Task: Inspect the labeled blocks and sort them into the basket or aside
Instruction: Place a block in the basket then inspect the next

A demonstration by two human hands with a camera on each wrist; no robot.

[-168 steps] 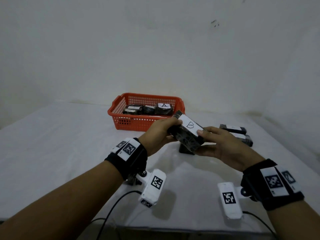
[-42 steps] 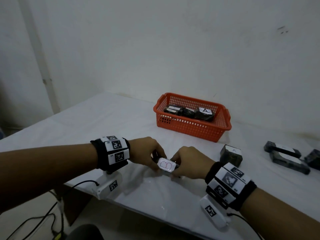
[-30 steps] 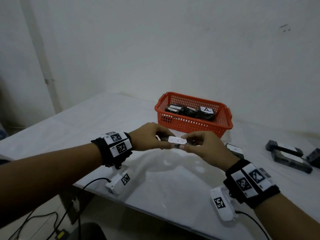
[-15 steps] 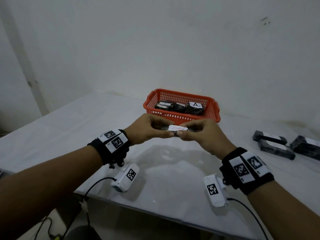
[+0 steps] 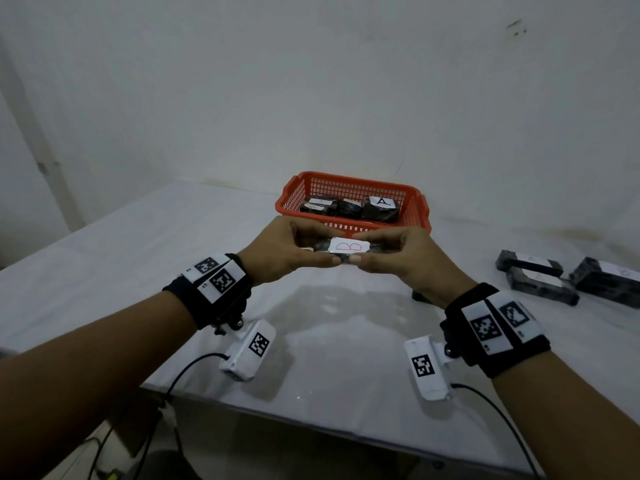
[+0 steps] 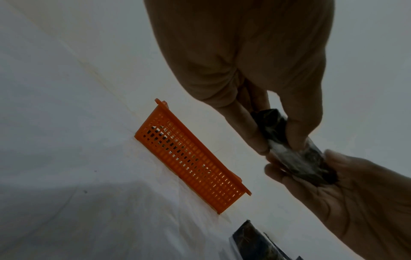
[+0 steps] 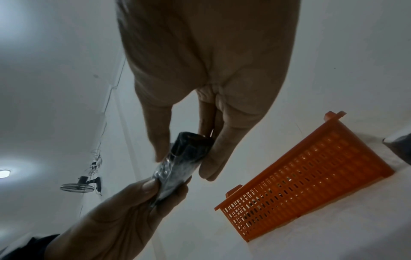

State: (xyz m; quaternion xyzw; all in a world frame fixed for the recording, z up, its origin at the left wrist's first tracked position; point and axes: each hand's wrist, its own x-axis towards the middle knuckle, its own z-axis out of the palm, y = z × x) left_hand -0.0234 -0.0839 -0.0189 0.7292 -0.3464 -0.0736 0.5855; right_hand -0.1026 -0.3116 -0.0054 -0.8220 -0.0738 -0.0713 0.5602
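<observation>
A dark wrapped block with a white label marked "B" in red is held level above the table, in front of the orange basket. My left hand pinches its left end between thumb and fingers; my right hand pinches its right end. The left wrist view shows the block gripped at both ends, and the right wrist view shows the block likewise. The basket holds several dark blocks, one labelled "A".
Three dark labelled blocks lie on the white table at the right. Another block sits mostly hidden under my right hand. A wall stands close behind the basket. The table's front edge runs below my wrists.
Both hands lifted the "B" block off the table near the front-left edge and raised it toward the basket. They keep holding it level, label up, as my view turns right.
</observation>
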